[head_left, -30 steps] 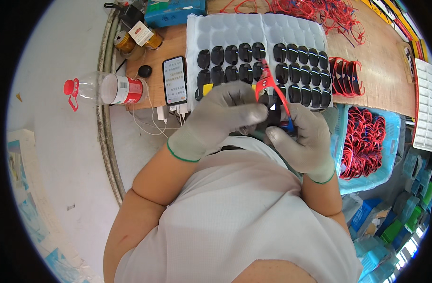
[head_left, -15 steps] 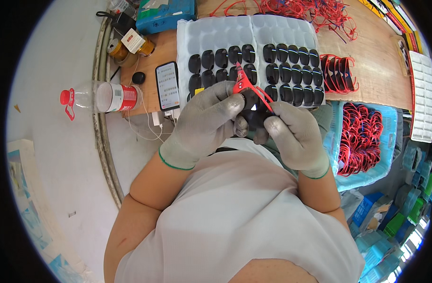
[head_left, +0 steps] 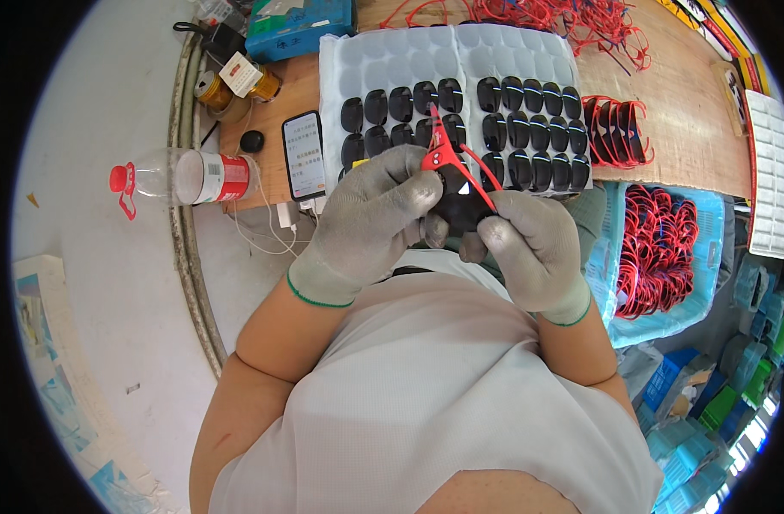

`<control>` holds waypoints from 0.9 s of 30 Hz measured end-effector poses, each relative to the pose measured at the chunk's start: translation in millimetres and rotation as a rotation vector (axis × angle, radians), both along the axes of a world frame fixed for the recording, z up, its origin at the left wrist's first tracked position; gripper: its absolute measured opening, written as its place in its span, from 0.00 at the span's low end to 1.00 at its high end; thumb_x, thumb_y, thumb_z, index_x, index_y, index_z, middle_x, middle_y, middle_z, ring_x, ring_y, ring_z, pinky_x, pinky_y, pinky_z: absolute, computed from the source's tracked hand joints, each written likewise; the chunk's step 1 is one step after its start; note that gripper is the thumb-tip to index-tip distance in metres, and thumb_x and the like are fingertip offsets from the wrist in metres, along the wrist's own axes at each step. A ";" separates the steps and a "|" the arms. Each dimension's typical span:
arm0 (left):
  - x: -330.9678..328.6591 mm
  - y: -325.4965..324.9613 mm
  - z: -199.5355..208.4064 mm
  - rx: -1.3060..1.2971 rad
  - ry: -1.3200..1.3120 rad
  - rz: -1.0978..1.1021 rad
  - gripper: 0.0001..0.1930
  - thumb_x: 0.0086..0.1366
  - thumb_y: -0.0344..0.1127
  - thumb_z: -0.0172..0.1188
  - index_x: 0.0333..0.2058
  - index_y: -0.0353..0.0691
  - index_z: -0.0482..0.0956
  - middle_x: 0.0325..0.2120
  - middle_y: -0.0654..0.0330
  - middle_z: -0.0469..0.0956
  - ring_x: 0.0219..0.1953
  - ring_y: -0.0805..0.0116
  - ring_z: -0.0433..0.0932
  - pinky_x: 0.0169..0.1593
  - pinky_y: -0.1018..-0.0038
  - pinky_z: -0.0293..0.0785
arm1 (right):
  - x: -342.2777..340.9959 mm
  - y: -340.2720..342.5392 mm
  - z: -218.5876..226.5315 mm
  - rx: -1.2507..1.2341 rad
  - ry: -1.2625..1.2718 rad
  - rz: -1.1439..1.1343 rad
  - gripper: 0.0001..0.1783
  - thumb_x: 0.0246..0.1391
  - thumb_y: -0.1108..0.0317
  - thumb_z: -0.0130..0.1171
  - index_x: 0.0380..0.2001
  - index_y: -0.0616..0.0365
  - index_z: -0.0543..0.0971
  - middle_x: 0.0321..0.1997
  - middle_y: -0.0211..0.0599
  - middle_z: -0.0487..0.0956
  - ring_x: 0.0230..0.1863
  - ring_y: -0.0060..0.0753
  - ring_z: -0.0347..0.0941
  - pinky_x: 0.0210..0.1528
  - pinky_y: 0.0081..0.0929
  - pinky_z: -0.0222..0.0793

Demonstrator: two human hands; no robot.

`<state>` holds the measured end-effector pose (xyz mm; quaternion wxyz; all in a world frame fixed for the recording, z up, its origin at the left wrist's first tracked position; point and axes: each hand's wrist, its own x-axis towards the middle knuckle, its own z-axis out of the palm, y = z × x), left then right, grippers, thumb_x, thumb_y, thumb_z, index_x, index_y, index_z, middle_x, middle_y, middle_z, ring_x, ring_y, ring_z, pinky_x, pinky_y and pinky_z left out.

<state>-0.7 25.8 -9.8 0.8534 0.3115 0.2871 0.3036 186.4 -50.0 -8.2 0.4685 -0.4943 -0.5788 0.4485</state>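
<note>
- The red glasses [head_left: 441,158] are held up by the near edge of the white tray [head_left: 392,64].
- The left hand [head_left: 366,210] pinches their left side with thumb and fingers.
- The right hand [head_left: 533,244] pinches their right side the same way.
- A dark piece [head_left: 456,206] is at the red glasses; I can't tell if it is all the way in.
- Right beside the tray is a row of glasses [head_left: 615,133] with dark parts. They look done.
- Lots of dark lenses [head_left: 401,104] are left in the tray; its far rows hold none.
- Nearer and right of the tray, a blue basket [head_left: 707,244] holds many red frames [head_left: 658,257].
</note>
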 end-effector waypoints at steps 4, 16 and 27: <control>0.2 -3.3 -11.4 0.009 0.017 -0.034 0.17 0.70 0.40 0.60 0.49 0.32 0.73 0.33 0.56 0.79 0.29 0.72 0.77 0.31 0.74 0.74 | 3.3 -3.6 3.7 0.051 -0.098 0.016 0.06 0.55 0.76 0.53 0.25 0.65 0.76 0.17 0.39 0.72 0.15 0.35 0.69 0.21 0.29 0.64; 19.0 -16.3 5.5 0.008 0.107 0.108 0.12 0.70 0.40 0.58 0.40 0.35 0.76 0.31 0.64 0.77 0.30 0.79 0.74 0.35 0.80 0.72 | -11.6 0.5 19.6 0.464 -0.576 -0.167 0.03 0.46 0.78 0.62 0.27 0.64 0.77 0.16 0.40 0.71 0.16 0.46 0.69 0.20 0.37 0.63; 6.3 -10.4 5.5 0.267 0.072 0.007 0.17 0.71 0.40 0.58 0.48 0.30 0.74 0.37 0.56 0.79 0.39 0.71 0.80 0.42 0.73 0.79 | -4.1 -3.5 23.9 0.152 -0.227 -0.159 0.02 0.53 0.78 0.61 0.31 0.67 0.80 0.18 0.40 0.74 0.16 0.34 0.71 0.20 0.27 0.65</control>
